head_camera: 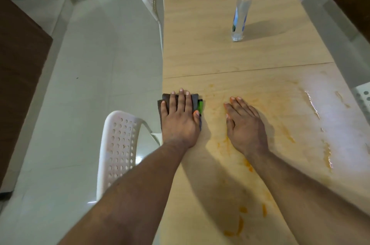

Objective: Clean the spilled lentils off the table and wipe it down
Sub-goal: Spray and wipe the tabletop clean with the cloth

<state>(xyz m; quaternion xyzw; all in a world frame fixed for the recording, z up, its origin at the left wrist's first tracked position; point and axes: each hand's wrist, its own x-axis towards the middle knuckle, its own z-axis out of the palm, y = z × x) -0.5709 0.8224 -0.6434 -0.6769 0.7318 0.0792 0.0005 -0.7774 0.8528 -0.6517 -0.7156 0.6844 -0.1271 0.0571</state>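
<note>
While the left hand (179, 118) lies flat on a folded dark cloth (195, 102) at the table's left edge, its fingers (181, 100) are straight and set close side by side, pressing the cloth down rather than gripping it; a strip of green shows at the cloth's side just past the thumb. Just beside it, the right hand (245, 124) rests palm-down on the bare table (210, 164), fingers straight and together, holding nothing.

Around and beyond the right hand's fingers the wood carries faint orange smears (288, 134), and on the far side of that hand from the cloth a wet, shiny patch (314, 104) streaks the surface. Back along the forearms, toward the person, thicker orange streaks (239, 224) sit on the wood, well apart from the cloth. No whole lentils or heaps can be made out; what is left reads as residue and film.

Ahead of the fingertips, past a seam (250, 71) running across the table, the wood looks clean, and a clear bottle with a blue cap (243, 4) stands there, well apart from both hands. White perforated chairs (120, 150) stand at the table's sides.

My judgement: the bulk of the spill seems gone and wiping is under way, but unfinished. The smears by the right hand, the wet patch and the near streaks have yet to be wiped.
</note>
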